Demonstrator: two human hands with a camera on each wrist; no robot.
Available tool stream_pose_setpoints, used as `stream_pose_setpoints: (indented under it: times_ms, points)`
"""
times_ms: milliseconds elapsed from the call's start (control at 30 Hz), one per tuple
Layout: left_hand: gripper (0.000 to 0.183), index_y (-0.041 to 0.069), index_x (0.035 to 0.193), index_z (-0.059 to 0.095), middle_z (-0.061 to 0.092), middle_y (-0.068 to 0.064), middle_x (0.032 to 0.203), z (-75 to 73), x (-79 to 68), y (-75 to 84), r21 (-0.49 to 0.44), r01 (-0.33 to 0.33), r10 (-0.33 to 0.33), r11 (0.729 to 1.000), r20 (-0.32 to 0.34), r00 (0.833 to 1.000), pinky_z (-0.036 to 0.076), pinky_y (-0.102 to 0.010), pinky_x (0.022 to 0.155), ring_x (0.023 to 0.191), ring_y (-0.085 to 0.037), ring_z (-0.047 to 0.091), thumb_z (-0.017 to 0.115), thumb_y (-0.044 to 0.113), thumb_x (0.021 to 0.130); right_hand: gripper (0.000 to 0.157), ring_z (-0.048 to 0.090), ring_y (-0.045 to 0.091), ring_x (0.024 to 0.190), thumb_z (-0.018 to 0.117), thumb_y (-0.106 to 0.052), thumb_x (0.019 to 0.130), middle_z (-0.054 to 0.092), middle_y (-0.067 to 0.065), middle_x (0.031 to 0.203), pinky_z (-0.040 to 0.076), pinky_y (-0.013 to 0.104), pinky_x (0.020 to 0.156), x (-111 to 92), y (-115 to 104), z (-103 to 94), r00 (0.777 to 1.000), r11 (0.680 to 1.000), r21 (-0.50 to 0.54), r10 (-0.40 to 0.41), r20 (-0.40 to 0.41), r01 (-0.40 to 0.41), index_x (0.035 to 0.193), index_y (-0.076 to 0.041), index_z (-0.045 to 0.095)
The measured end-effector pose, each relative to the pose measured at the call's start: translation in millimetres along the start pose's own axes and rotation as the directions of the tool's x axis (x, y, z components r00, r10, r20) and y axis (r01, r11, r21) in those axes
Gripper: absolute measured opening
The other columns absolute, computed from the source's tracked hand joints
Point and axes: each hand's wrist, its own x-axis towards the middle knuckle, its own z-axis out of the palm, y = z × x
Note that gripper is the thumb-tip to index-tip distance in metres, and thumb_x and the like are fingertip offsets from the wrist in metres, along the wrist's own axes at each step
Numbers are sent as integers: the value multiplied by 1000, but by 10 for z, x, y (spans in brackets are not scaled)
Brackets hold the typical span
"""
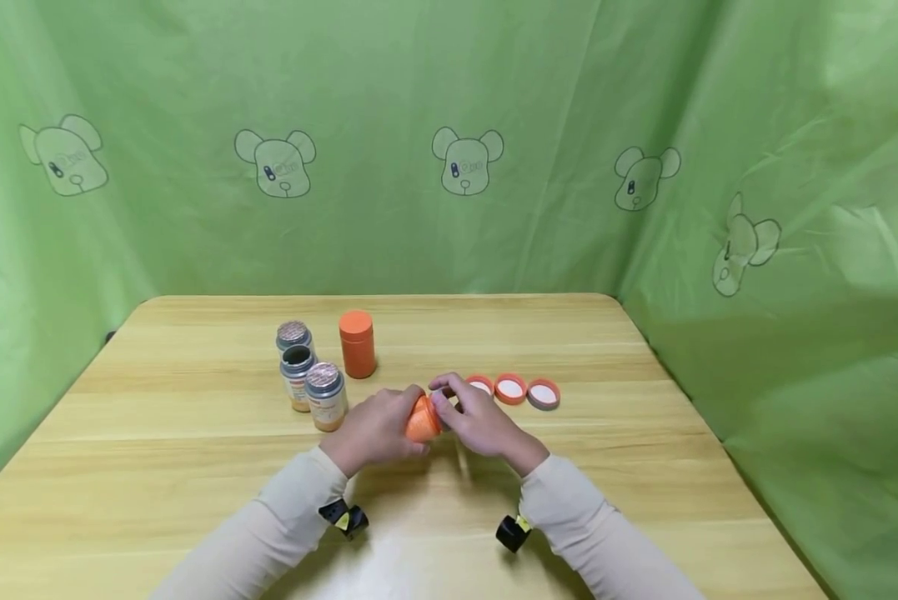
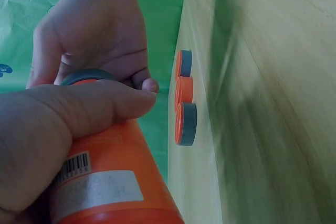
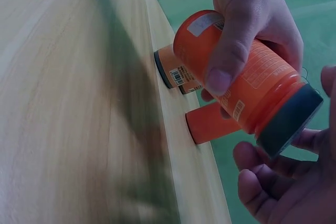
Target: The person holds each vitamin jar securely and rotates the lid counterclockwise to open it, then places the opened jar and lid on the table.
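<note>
My left hand (image 1: 377,425) grips an orange bottle (image 3: 252,72) round its body, with the thumb lying along its side. The bottle is tilted over the table, its dark grey cap (image 3: 291,121) towards my right hand (image 1: 486,421). Thumb and fingers of that right hand are curled about the cap; part of their contact is hidden. Printed labels and a barcode show on the bottle in the left wrist view. Beyond it, a closed orange bottle (image 1: 358,350) stands upright, left of my hands.
Three uncapped bottles (image 1: 327,404) cluster left of my left hand; two tops look sealed, one shows a dark opening. Beyond my right hand, three caps (image 1: 510,389) lie in a row, white insides up. Green sheeting (image 1: 373,233) hangs behind the wooden table (image 1: 193,367).
</note>
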Motion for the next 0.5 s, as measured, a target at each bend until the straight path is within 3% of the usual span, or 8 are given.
stream_pose_setpoints:
  times_ms: [133,333,500]
  points:
    - [57,7,113,57,58,-1,80,5,3,5,3,14,-14,1000,12,1000,46,-30,56,66,-14,54,85,30,69,37,61,18,71,42,-33,105,60,9,101,49,31,64,-1,-14,6,1000,1000,-1,16,15,-16,126,-4,50]
    - [60,6,115,56,58,-1,80,6,11,-7,5,14,-14,1000,17,1000,46,-29,55,67,-14,53,85,30,69,34,62,28,80,46,-23,102,56,15,116,49,33,68,-14,-10,-5,1000,999,43,-3,24,2,129,-2,48]
    - [58,6,114,56,58,0,80,12,15,-9,7,-1,1,1000,1,1000,46,-29,56,67,-13,54,84,31,69,38,63,30,80,42,-29,104,57,17,116,50,33,69,-7,22,-8,1000,999,38,-8,24,7,129,0,48]
